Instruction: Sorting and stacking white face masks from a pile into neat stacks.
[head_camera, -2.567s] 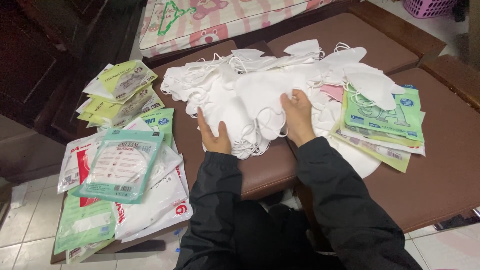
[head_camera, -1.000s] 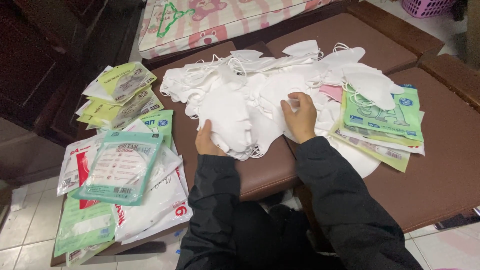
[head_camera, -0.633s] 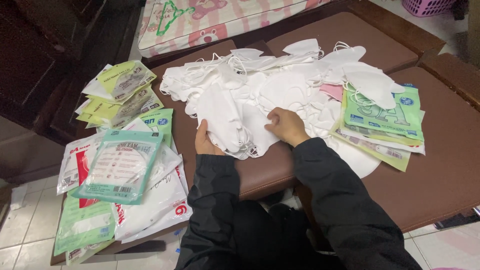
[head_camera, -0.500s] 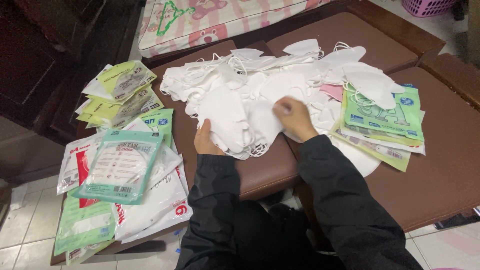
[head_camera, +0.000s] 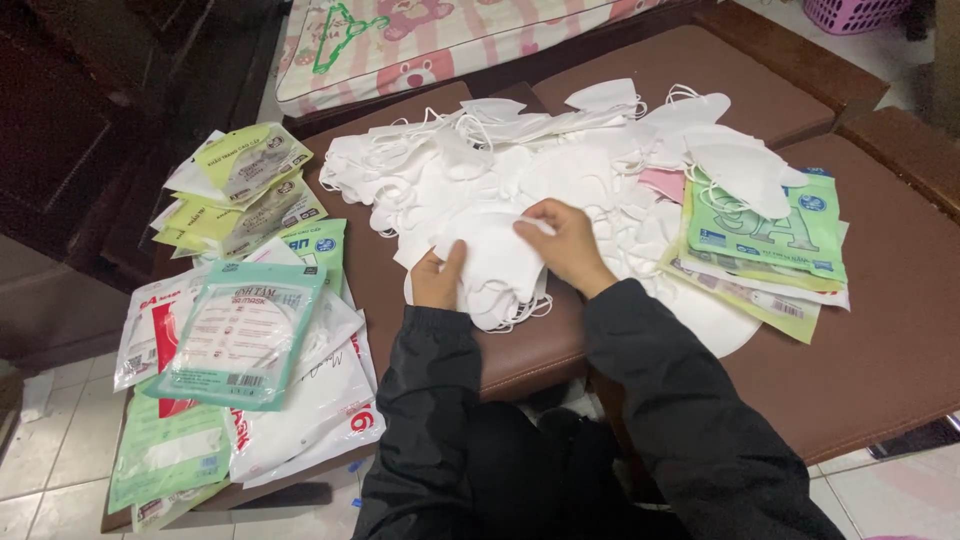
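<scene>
At the near edge of the heap of white masks (head_camera: 520, 170), both hands work one small stack of white masks (head_camera: 497, 272) lying on the brown cushion (head_camera: 880, 330). Left hand (head_camera: 438, 280) presses flat against the stack's left side, fingers loosely spread. Right hand (head_camera: 565, 240) pinches the top mask's edge. Right of the heap sit green mask packets (head_camera: 770, 235); left of it, a teal packet (head_camera: 240, 335) tops more packets.
</scene>
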